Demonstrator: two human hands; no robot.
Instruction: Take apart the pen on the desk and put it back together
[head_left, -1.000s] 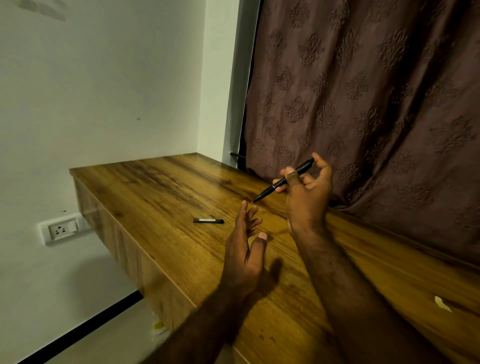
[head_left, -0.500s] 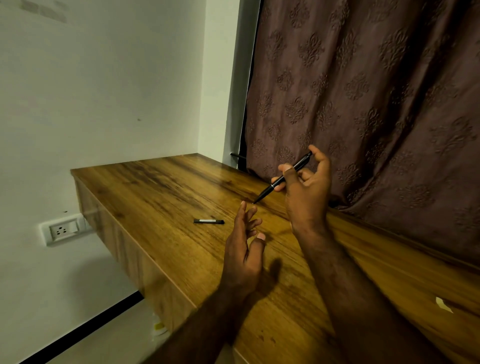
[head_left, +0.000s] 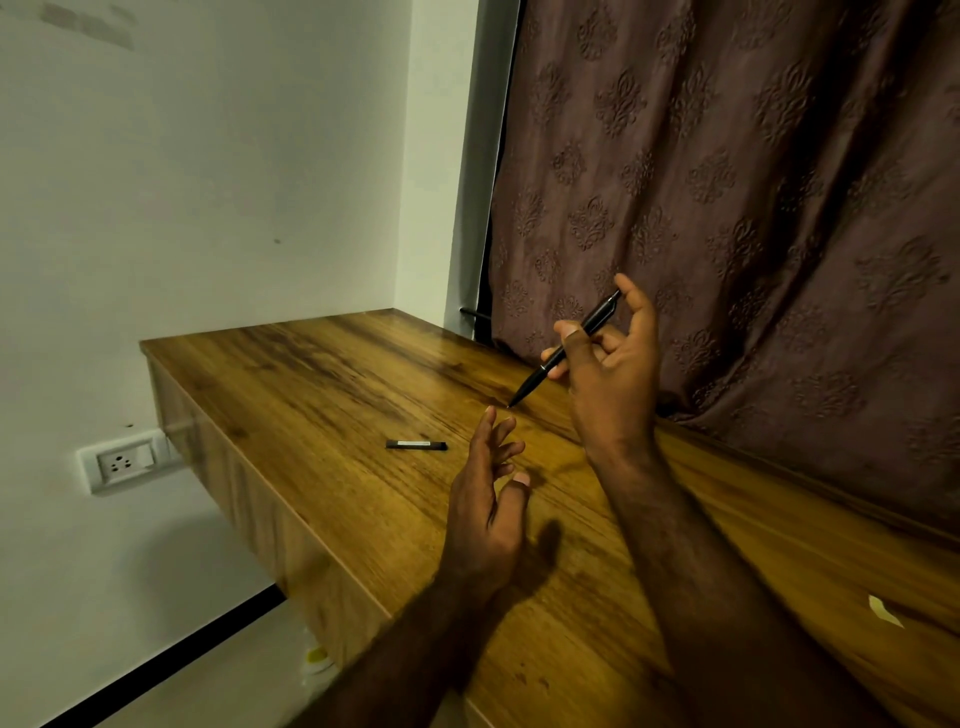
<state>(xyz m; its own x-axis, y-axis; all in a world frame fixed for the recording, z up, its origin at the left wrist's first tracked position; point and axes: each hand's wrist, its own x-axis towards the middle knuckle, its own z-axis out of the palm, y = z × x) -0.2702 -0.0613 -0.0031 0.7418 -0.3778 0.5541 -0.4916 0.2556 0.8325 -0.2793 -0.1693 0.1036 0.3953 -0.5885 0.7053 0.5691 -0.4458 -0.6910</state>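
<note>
1. The short black piece (head_left: 416, 445) lying flat on the desk (head_left: 311, 395) carries a pale strip along its length. If it bears writing, it is too small to read. It lies just left of the left hand's fingertips and apart from them.
2. The pen (head_left: 540, 373) is black and slim and shows no legible marking. It is held in the air over the far part of the desk, tilted, with its tip pointing down and to the left just beyond the left fingertips. I cannot tell whether the tip touches the wood.
3. The right hand (head_left: 608, 384) pinches the pen: the thumb lies across the barrel, the forefinger reaches to the top end, and the other fingers curl behind it.
4. The left hand (head_left: 488, 499) is raised edge-on over the desk and holds nothing. Its fingers are straight and slightly spread, with the thumb standing apart.
5. The desk is a glossy wood-grain slab with dark streaks, set into a corner. A small pale scrap (head_left: 885, 610) lies on it at the near right.
6. A plain whitish wall (head_left: 208, 182) runs along the left and has a white socket plate (head_left: 124, 461) just below desk level. A brown curtain (head_left: 753, 208) with an embossed motif hangs behind the desk.
7. On the floor under the desk edge sits a small yellowish round object (head_left: 317, 657) — what it is cannot be made out.
</note>
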